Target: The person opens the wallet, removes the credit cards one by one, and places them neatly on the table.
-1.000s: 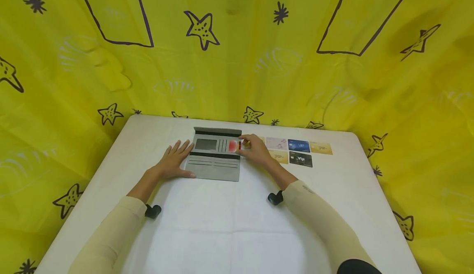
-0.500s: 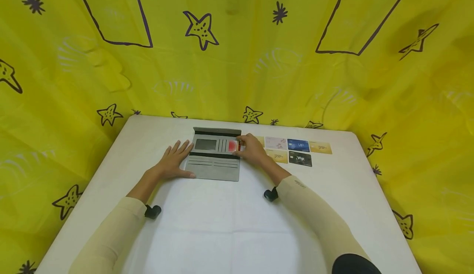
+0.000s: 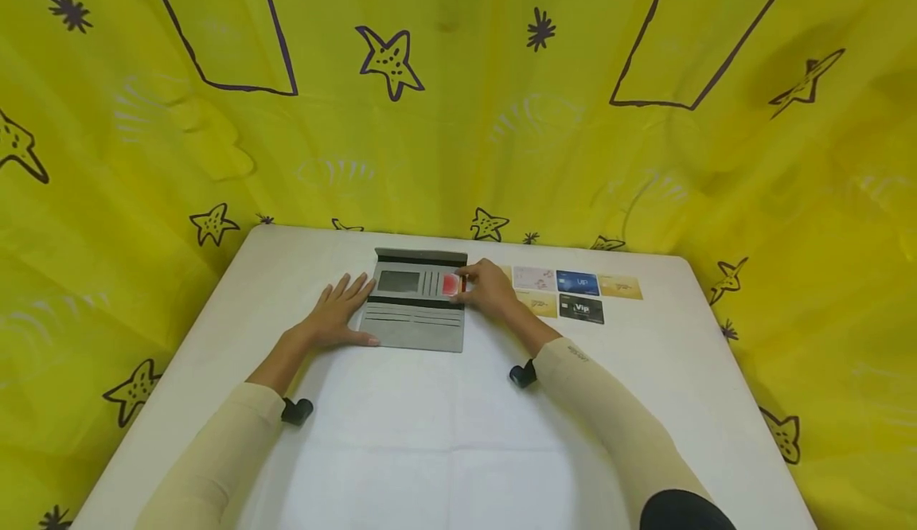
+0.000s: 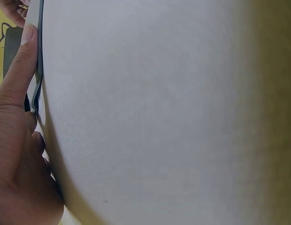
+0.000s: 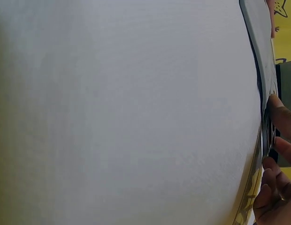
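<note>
A grey wallet (image 3: 423, 335) lies unfolded on the white table, its card slots and a dark window panel (image 3: 398, 280) facing up. My left hand (image 3: 331, 317) rests spread along the wallet's left side, with the thumb on its lower left edge. In the left wrist view that thumb (image 4: 24, 61) lies flat along the wallet's edge. At the wallet's right side my right hand (image 3: 494, 291) pinches a red card (image 3: 450, 284), which sits at the upper section's right-hand pocket. The right wrist view shows the right fingertips (image 5: 274, 102) right at the wallet's edge; the card's outer end is mostly hidden by them.
Right of the wallet lie several cards in two rows: a pale pink one (image 3: 534, 278), a blue VIP one (image 3: 577, 283), gold ones (image 3: 621, 287), and a black Vip one (image 3: 582, 309). My right hand partly covers the nearest. A yellow patterned curtain (image 3: 444, 148) hangs behind the table.
My right hand has shifted slightly left, its fingertips reaching a little further over the wallet's right edge with the red card. My left hand and the loose cards stay put.
</note>
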Demonstrator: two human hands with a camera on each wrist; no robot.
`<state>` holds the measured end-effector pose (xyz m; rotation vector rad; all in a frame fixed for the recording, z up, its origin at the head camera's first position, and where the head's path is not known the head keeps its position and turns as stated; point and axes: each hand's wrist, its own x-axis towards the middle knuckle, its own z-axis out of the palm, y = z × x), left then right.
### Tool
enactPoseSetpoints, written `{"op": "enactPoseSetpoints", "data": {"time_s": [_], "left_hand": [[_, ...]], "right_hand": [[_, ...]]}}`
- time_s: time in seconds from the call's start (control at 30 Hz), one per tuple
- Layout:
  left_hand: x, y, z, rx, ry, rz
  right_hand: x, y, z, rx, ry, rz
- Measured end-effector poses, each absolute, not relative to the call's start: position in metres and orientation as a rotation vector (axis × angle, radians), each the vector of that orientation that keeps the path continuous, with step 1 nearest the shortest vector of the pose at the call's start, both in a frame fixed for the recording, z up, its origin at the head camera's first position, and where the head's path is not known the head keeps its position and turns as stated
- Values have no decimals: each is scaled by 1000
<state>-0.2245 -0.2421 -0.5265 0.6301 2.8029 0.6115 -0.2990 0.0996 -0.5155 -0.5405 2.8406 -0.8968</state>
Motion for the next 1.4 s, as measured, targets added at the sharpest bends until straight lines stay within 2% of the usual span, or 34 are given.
{"op": "enactPoseSetpoints", "data": {"time_s": [0.57,0.97,1.4], "left_hand": [[-225,-240,-529,626,2800,593],[-225,-239,-525,620,2816,596],[-225,-240,-525,619,2808,604]], "right_hand": [[-303,108,-512,-602,2863,-858],[-304,114,-512,-553,2770,-1022],[-302,111,-506,-552,2751,-989]]}}
